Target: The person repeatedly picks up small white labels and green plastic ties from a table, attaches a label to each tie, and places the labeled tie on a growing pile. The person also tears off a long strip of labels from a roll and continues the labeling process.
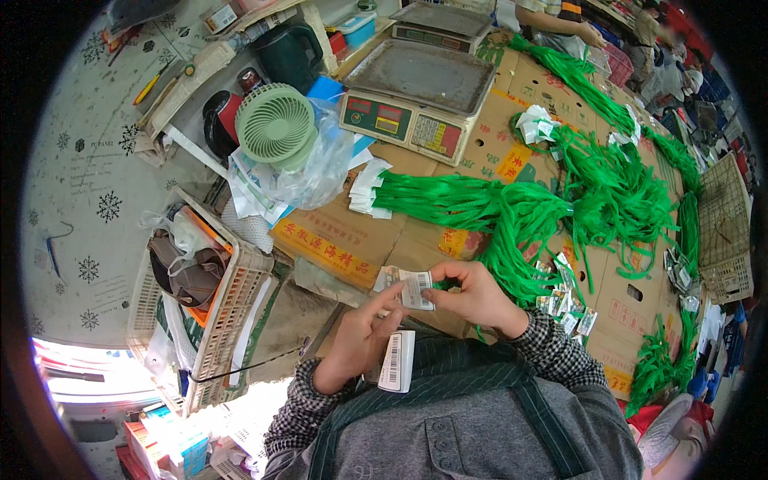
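Note:
My right hand point(480, 298) pinches a small white barcode label point(417, 291) between thumb and fingers, with a bit of green netting showing at the fingers. From the left, my left hand point(364, 332) reaches its fingertips to that label's edge. A folded white stack of barcode labels point(395, 364) sticks out below the left hand, held in its curled fingers. Beside my right hand lies a bundle of green mesh net strips point(512, 256), and several tagged ends point(564, 300) are spread on the cardboard. Another green bundle point(456, 198) has white tags point(370, 190) at its left end.
Flattened cardboard point(344, 232) covers the table. Two scales point(420, 76) stand at the back, near a pale green fan point(276, 124) and plastic bags. A cream crate point(212, 296) holding a brown bag is at the left. More green netting point(620, 188) lies right; another person's hand point(590, 34) shows far back.

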### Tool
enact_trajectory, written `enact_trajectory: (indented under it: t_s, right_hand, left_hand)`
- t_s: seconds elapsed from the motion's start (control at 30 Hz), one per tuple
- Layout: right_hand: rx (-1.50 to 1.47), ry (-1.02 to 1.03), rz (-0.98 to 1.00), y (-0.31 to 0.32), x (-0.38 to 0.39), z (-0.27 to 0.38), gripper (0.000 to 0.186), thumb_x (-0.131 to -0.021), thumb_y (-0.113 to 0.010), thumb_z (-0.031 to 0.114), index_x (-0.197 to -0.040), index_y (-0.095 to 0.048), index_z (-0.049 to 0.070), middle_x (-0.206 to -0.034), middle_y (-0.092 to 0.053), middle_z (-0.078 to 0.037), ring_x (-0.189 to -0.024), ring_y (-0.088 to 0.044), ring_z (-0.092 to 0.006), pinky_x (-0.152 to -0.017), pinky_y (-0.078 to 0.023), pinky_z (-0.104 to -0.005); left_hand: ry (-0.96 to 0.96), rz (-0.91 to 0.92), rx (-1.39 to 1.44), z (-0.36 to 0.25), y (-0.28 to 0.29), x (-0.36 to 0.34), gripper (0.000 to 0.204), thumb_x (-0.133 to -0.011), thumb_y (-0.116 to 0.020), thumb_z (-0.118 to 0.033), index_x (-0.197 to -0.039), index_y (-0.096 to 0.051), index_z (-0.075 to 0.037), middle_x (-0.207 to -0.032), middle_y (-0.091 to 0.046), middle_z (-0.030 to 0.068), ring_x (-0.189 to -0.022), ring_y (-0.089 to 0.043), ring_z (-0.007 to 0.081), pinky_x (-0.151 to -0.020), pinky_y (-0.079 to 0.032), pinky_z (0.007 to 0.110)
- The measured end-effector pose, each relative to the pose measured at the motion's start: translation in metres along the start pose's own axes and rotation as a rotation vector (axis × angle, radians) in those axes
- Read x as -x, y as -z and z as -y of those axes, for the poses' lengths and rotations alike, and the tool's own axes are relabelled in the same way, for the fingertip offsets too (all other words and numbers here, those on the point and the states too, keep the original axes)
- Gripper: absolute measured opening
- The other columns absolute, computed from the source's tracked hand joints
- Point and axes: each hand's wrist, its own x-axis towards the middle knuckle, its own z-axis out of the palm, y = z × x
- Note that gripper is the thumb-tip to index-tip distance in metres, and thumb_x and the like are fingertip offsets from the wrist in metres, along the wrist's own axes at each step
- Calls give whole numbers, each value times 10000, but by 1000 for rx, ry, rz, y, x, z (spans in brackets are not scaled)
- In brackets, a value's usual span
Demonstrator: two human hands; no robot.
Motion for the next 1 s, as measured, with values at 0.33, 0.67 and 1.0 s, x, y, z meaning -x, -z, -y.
enact_trajectory:
  t_s: [0.33, 0.67, 1.0]
  right_hand:
    - [-180, -89, 144, 6, -1, -5, 176, -811, -646, 28, -981, -627, -11, -924, -659, -25, -836, -561, -56, -745, -464, -216]
    - [-168, -135, 128, 0, 0, 2, 148, -813, -657, 30, -953, -622, -4, -868, -622, 7, -791, -542, -43, -701, -449, -195]
    - [-274, -101, 68, -15, -9, -25, 145, -825, -671, 109, -910, -639, -5, -797, -626, 5, -694, -522, -30, -586, -436, -200]
  left_hand:
    - [-5, -58, 59, 6, -7, -3, 352, -922, -527, -107, -1261, -501, -14, -961, -624, 65, -693, -570, 59, -581, -467, 206]
    - [18, -146, 20, 0, -14, -9, 181, -892, -569, -66, -1018, -623, 52, -819, -641, 24, -718, -544, 44, -615, -448, 198]
    - [14, -63, 132, 23, -20, -16, 130, -877, -593, -93, -873, -624, 33, -701, -613, -7, -633, -507, 23, -547, -416, 198]
